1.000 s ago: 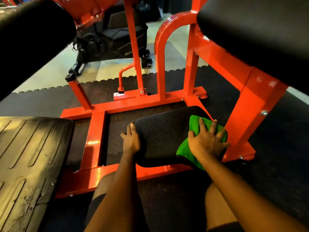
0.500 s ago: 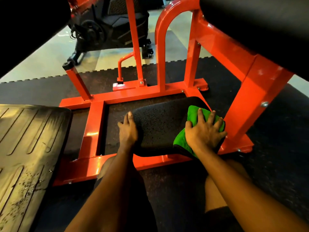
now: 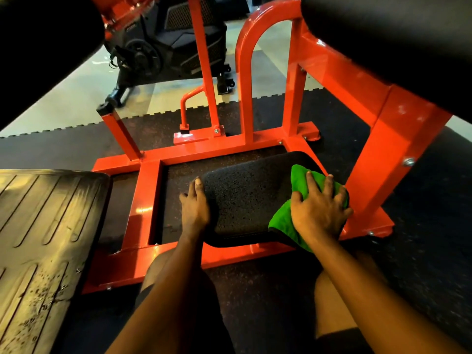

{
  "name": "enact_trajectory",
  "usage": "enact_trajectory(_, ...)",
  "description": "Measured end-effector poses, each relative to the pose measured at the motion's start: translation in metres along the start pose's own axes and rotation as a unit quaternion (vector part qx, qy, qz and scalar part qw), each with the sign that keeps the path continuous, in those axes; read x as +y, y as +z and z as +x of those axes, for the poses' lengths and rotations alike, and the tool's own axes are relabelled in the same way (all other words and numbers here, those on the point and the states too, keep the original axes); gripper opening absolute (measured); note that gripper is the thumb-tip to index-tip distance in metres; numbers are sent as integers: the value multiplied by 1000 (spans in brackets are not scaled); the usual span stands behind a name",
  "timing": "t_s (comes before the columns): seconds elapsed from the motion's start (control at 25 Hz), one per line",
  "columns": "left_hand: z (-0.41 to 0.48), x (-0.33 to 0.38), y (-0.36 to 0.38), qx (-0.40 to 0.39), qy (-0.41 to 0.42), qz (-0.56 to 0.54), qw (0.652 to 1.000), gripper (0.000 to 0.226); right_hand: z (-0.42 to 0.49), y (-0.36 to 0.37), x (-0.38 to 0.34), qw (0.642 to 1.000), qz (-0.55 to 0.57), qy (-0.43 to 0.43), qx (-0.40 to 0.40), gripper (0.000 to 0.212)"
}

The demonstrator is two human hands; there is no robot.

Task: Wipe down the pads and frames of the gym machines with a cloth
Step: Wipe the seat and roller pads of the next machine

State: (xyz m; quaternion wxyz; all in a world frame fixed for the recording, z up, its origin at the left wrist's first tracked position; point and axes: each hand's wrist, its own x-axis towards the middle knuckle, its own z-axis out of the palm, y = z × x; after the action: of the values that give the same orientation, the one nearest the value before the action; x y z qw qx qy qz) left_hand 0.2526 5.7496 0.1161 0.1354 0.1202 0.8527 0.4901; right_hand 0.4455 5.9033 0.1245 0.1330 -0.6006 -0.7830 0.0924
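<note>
1. A person is working down low at a black textured pad point(image 3: 245, 200) set inside the orange frame point(image 3: 143, 198) of a gym machine. The green cloth point(image 3: 283, 222) is lying on the pad's right end and draping over its near right corner.
2. The right hand point(image 3: 319, 213) is pressing flat on the cloth, its fingers point(image 3: 310, 182) spread wide and straight rather than pinching.
3. The left hand point(image 3: 195, 208) is resting along the pad's left edge, fingers stretched out and holding nothing.
4. The cloth is looking soft, light and limp. I'd judge it is going to bunch unless a flat palm is pinning it, and gathering a fold at its near edge would give a firmer hold.
5. The pad is looking firm and grainy, so it is probably dragging on the fabric. The glossy frame should be letting the cloth slide more easily.
</note>
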Motion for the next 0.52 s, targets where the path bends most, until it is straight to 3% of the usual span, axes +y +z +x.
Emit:
enact_trajectory(0.16,3,-3,2,5,8,1,1000,55,35,-4,0,999,13,28,-30,56)
enact_trajectory(0.36,2,-3,1,1,10,-2,1000,54,93,-11,-3,985,90,61,-135,50)
enact_trajectory(0.44,1,-2,0,0,11,-1,1000,54,85,-10,3,986,93,35,-132,50)
enact_trajectory(0.52,-1,-2,0,0,13,-4,1000,54,60,-3,15,994,81,4,-76,54)
